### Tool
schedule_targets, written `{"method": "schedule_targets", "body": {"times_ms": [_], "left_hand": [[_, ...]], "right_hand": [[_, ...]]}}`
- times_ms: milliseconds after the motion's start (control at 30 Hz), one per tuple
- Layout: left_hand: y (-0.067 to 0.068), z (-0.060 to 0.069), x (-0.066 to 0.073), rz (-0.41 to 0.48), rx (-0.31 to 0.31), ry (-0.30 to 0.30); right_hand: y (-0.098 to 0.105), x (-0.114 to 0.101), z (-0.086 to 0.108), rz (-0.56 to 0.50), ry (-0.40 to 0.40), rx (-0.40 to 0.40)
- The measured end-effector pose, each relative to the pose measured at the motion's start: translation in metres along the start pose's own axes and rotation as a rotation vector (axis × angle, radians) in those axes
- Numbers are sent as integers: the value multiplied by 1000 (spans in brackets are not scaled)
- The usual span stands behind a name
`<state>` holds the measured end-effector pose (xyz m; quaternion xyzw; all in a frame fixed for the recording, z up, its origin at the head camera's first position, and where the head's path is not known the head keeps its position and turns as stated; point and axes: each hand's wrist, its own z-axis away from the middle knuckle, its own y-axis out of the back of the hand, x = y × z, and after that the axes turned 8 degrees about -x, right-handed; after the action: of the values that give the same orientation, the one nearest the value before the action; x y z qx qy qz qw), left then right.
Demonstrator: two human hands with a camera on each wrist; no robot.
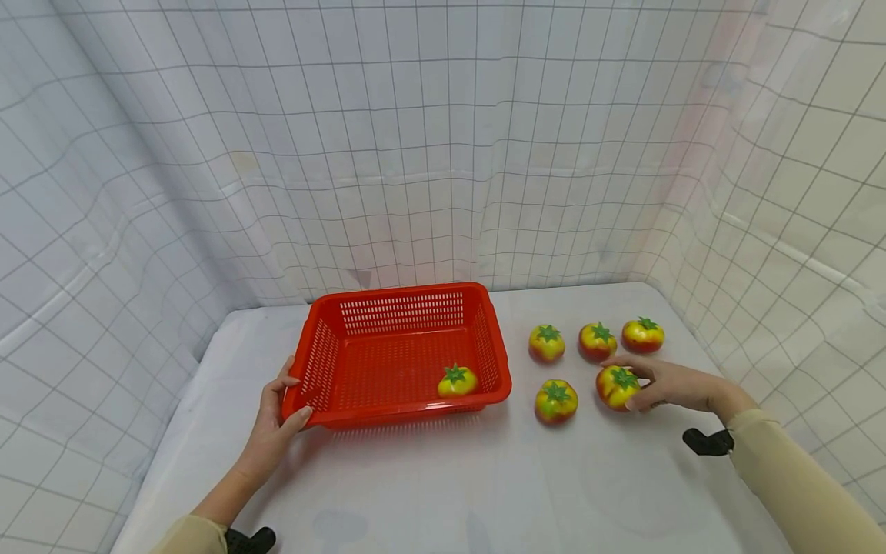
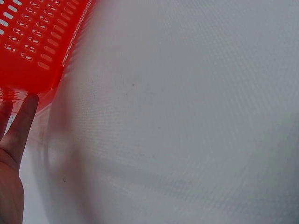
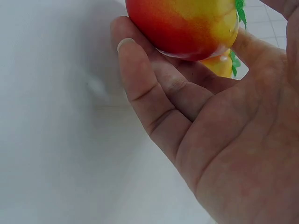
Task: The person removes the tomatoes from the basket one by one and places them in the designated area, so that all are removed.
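A red plastic basket (image 1: 401,418) stands left of centre, with one yellow-and-red tomato (image 1: 457,382) inside near its front right corner. My left hand (image 1: 273,423) grips the basket's front left corner, thumb at the front rim and fingers along the left side. In the left wrist view, fingertips touch the basket wall (image 2: 32,70). To the right, my right hand (image 1: 667,386) holds a tomato (image 1: 614,387) between thumb and fingers. The right wrist view shows fingers curved beneath that tomato (image 3: 187,28); its top is cut off by the frame.
Several other tomatoes lie right of the basket: one (image 1: 547,344) near its side, one (image 1: 556,402) in front, one (image 1: 597,342) behind my right hand and one (image 1: 643,335) farther right. White gridded curtains (image 1: 415,154) enclose the white-covered table (image 1: 443,492).
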<state>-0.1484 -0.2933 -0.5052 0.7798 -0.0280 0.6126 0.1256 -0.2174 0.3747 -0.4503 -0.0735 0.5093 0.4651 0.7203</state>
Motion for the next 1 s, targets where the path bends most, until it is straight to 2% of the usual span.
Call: {"method": "schedule_targets", "body": {"times_ms": [267,867,1000], "left_hand": [[0,-1,0,-19,-2,-1],[-2,1,2,-90,12,20],[-2,2,2,-62,5,3]], "right_hand": [[-3,10,-2,-17,-18,5],[-5,12,-3,-28,-33,21],[-5,12,-3,-25,-39,23]]}}
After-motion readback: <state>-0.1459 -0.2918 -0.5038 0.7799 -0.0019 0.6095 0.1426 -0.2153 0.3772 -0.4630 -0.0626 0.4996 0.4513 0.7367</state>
